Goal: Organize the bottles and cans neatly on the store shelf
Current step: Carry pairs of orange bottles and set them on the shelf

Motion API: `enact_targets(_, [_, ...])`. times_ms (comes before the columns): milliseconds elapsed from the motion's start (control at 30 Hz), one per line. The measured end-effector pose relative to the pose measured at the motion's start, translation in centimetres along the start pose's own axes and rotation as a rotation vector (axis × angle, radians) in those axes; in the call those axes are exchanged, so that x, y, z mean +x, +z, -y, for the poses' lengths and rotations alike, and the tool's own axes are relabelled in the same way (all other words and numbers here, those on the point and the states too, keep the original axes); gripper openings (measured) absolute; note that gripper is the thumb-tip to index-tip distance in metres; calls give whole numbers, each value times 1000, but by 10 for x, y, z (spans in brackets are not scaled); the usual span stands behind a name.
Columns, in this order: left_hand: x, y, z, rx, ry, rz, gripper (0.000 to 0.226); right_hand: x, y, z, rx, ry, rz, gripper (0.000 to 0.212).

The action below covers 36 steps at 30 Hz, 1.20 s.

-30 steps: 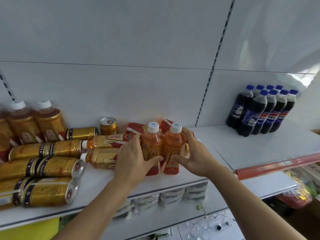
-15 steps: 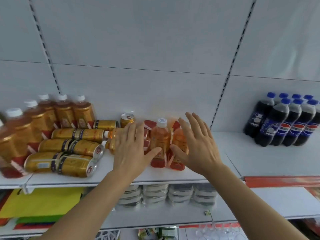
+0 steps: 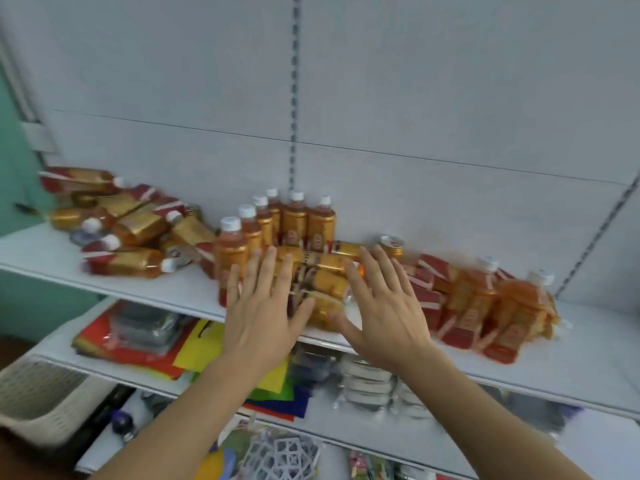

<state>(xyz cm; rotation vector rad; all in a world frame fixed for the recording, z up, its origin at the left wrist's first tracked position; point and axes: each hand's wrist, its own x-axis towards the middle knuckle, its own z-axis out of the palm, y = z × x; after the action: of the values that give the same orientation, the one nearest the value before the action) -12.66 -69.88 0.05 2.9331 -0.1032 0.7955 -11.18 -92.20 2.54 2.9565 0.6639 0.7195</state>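
Note:
My left hand (image 3: 261, 311) and my right hand (image 3: 384, 308) hover with fingers spread straight in front of several gold cans (image 3: 329, 282) lying on their sides on the white shelf (image 3: 138, 289). Neither hand holds anything. Upright tea bottles (image 3: 294, 223) with white caps stand in rows just behind the cans. To the right stand two orange bottles (image 3: 485, 299) next to red-labelled ones. A jumbled heap of fallen bottles (image 3: 138, 226) lies at the left of the shelf. The view is blurred.
One upright gold can (image 3: 391, 245) stands by the back wall. The shelf below holds coloured paper (image 3: 201, 355) and stacked clear lidded containers (image 3: 367, 379). A white plastic basket (image 3: 41, 400) sits at the lower left.
Both hands let go of the two orange bottles and opened. My view swung left, so the hands now hover at the lying gold cans, and the cola bottles left the view.

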Motion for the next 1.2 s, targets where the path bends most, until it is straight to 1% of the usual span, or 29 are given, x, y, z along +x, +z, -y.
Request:
enact_targets(200, [-42, -22, 129, 95, -116, 38, 83, 36, 20, 122, 95, -119, 16, 88])
enact_targets(400, [-66, -39, 230, 151, -241, 45, 81, 88, 36, 228, 190, -268, 66, 87])
enact_targets(467, [-67, -39, 260, 163, -284, 61, 82, 111, 47, 256, 211, -278, 63, 87])
enact_targets(567, [-59, -34, 301, 174, -299, 67, 81, 147, 68, 288, 237, -261, 48, 86])
enact_targets(733, [-20, -17, 356, 165, -318, 81, 78, 212, 96, 318, 223, -248, 33, 85])
enact_targets(900, [33, -9, 394, 131, -309, 33, 75, 270, 110, 321, 183, -228, 11, 76])
enact_targets(967, [50, -4, 407, 91, -286, 34, 74, 287, 114, 322, 168, -200, 35, 76])
enact_targets(1100, [83, 10, 416, -25, -205, 3, 71, 307, 122, 319, 110, -84, 52, 79])
enact_targets(1200, [106, 21, 411, -97, -125, 47, 79, 312, 125, 307, 71, 40, 78, 85])
